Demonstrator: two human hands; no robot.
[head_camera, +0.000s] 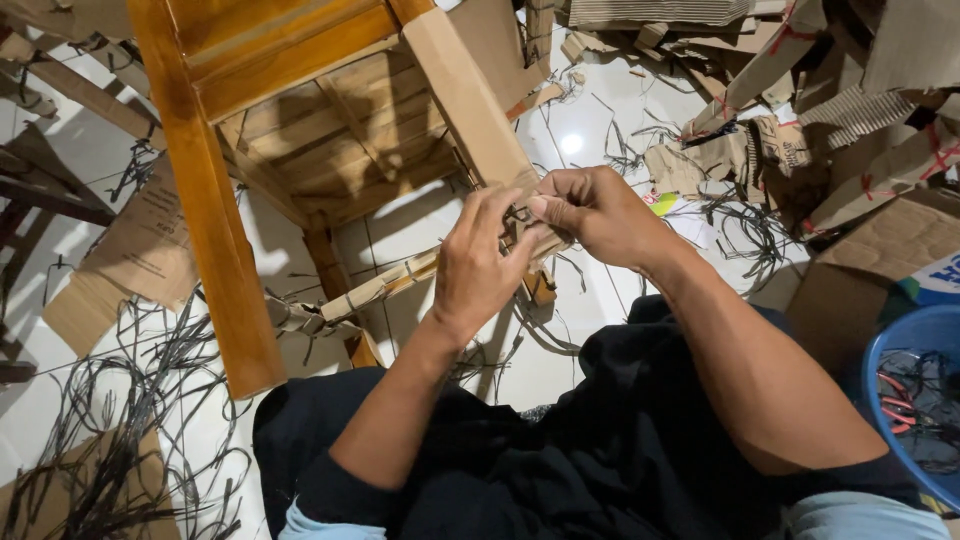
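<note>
Brown cardboard wrap (470, 105) sheathed the wooden chair (215, 190) leg; left hand (480, 265) and right hand (600, 215) pinched a dark strap (518, 215) closed against it, above white floor tiles (580, 130) strewn with black strapping (130, 420).

I see both bare forearms reach forward from my lap and meet, the left hand (478, 265) with fingers curled inward and back to the camera, the right hand (595, 212) pinching, thumb against forefinger, touching the left's fingertips.

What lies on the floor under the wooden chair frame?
Under the chair frame: white floor tiles, cardboard-wrapped rail, black strips. The hands hide the far leg joint.
</note>
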